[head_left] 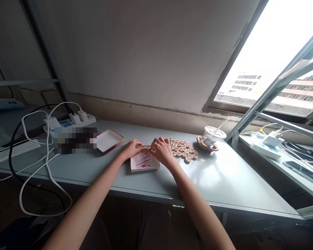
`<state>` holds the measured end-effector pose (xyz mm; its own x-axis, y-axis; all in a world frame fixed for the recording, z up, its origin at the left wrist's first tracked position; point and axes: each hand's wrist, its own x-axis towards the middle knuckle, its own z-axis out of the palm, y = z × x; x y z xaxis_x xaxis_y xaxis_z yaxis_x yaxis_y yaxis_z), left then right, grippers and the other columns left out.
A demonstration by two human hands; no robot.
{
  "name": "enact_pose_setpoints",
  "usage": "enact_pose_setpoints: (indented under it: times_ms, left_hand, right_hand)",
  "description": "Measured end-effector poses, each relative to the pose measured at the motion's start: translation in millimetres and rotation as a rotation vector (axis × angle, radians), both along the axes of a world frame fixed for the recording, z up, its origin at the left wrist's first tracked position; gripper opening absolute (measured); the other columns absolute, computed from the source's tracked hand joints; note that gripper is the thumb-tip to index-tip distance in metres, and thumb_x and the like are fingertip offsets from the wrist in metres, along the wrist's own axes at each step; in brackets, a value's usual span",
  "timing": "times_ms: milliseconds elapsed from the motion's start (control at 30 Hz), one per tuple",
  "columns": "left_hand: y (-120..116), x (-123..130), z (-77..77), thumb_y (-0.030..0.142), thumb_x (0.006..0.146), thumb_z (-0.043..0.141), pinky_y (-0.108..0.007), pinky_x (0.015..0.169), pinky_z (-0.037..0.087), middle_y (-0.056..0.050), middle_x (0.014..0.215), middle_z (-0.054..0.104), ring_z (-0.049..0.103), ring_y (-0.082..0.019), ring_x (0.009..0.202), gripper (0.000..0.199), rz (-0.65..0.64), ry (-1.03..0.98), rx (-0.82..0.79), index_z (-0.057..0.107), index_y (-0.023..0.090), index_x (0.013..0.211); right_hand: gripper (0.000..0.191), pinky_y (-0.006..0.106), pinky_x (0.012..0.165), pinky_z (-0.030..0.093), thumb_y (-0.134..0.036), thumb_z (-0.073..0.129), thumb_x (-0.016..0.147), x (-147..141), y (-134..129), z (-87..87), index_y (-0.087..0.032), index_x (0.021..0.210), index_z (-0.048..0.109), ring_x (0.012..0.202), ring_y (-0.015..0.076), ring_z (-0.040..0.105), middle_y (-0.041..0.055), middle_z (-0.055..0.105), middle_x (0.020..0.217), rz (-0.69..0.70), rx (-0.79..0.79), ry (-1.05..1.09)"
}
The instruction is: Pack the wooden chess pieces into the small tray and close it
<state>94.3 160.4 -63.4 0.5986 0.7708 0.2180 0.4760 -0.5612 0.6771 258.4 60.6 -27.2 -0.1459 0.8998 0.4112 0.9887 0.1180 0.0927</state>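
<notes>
A shallow white cardboard box (145,170) sits open near the table's front edge, with a red-printed sheet (141,161) in it. Over its far left corner, my left hand (130,148) has its fingers bent around small round Chinese chess pieces (145,149) lined up by the far wall. My right hand (161,150) reaches over the far right side, fingers curled down at the same row; its fingertips are partly hidden. Just right of that hand, several wooden Chinese chess pieces (184,150) with red and dark characters lie flat in a cluster.
The box lid (110,140) lies left of the box. A lidded plastic cup with a straw (214,134) stands in a wooden holder (208,145) at the right. Power strips (87,121) and loose white cables (47,166) crowd the left; metal shelving (289,139) bounds the right.
</notes>
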Motion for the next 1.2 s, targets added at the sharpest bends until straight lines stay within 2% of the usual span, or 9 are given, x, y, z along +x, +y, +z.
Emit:
enact_pose_setpoints:
  times_ms: [167,333,500,567,667,767,900,1033,1200]
  left_hand:
    - [-1.1,-1.0,1.4,0.039,0.070,0.061,-0.032,0.080,0.045,-0.009,0.096,0.063,0.058,-0.024,0.090,0.028,-0.007,-0.019,0.000,0.068,0.017,0.087]
    - [0.3,-3.4,-0.2,0.042,0.072,0.059,-0.030,0.077,0.047,-0.008,0.096,0.064,0.059,-0.023,0.089,0.030,-0.050,-0.042,-0.010,0.068,0.018,0.086]
    - [-1.8,-4.1,2.8,0.042,0.073,0.058,-0.030,0.077,0.047,-0.009,0.096,0.063,0.058,-0.024,0.092,0.031,-0.024,-0.033,-0.014,0.068,0.017,0.087]
    - [-3.5,-4.0,5.1,0.043,0.075,0.054,-0.030,0.078,0.046,-0.008,0.097,0.063,0.058,-0.023,0.092,0.031,-0.013,-0.031,-0.025,0.068,0.017,0.086]
    - [-4.7,-3.8,7.5,0.044,0.077,0.050,-0.030,0.078,0.045,-0.008,0.098,0.063,0.058,-0.022,0.091,0.032,0.023,-0.045,-0.063,0.067,0.017,0.084]
    - [-4.4,-4.2,8.7,0.044,0.076,0.051,-0.029,0.079,0.045,-0.008,0.098,0.064,0.058,-0.022,0.092,0.031,0.044,-0.069,-0.082,0.066,0.017,0.082]
    - [-4.8,-5.5,11.1,0.044,0.074,0.053,-0.029,0.077,0.045,-0.006,0.098,0.064,0.058,-0.021,0.091,0.030,0.057,-0.072,-0.108,0.066,0.018,0.081]
    - [-5.7,-7.9,12.9,0.043,0.072,0.055,-0.027,0.072,0.046,-0.006,0.095,0.065,0.060,-0.020,0.087,0.029,0.045,-0.102,-0.151,0.066,0.018,0.081]
    - [-2.8,-12.2,11.5,0.041,0.072,0.055,-0.027,0.070,0.047,-0.006,0.093,0.067,0.061,-0.019,0.085,0.031,-0.065,-0.170,-0.215,0.067,0.017,0.087]
  right_hand:
    - [0.015,0.036,0.084,0.024,-0.030,0.057,0.081,2.3,0.6,-1.1,-0.021,0.074,0.066,0.092,0.0199,0.045,0.0059,0.062,0.095,-0.024,-0.017,0.043]
    - [0.018,0.038,0.086,0.023,-0.039,0.059,0.080,8.1,-1.0,0.2,-0.022,0.078,0.066,0.094,0.0212,0.045,0.0052,0.061,0.099,-0.018,-0.037,0.104]
    - [0.019,0.036,0.084,0.024,-0.041,0.056,0.083,12.7,-4.5,7.7,-0.025,0.083,0.066,0.094,0.0206,0.046,0.0041,0.061,0.101,0.001,-0.068,0.174]
    - [0.020,0.035,0.082,0.025,-0.039,0.051,0.086,19.9,-5.6,12.2,-0.026,0.085,0.066,0.092,0.0198,0.047,0.0039,0.061,0.099,-0.046,-0.030,0.218]
    - [0.020,0.035,0.079,0.026,-0.031,0.047,0.088,37.6,-6.8,15.9,-0.024,0.088,0.066,0.090,0.0206,0.048,0.0055,0.062,0.096,-0.244,0.047,0.227]
    - [0.018,0.036,0.079,0.027,-0.031,0.052,0.083,55.0,-7.7,13.5,-0.022,0.091,0.066,0.092,0.0238,0.049,0.0079,0.063,0.096,-0.391,-0.045,0.203]
    - [0.022,0.039,0.082,0.029,-0.033,0.055,0.079,63.1,-6.2,5.9,-0.022,0.095,0.066,0.095,0.0259,0.051,0.0093,0.064,0.098,-0.413,-0.189,0.215]
    - [0.022,0.040,0.083,0.030,-0.035,0.056,0.078,58.3,-1.6,-0.6,-0.021,0.092,0.065,0.096,0.0270,0.052,0.0098,0.065,0.099,-0.421,-0.146,0.222]
    - [0.021,0.039,0.082,0.031,-0.036,0.057,0.077,51.8,2.7,-6.4,-0.020,0.089,0.062,0.093,0.0260,0.055,0.0085,0.067,0.093,-0.393,-0.131,0.202]
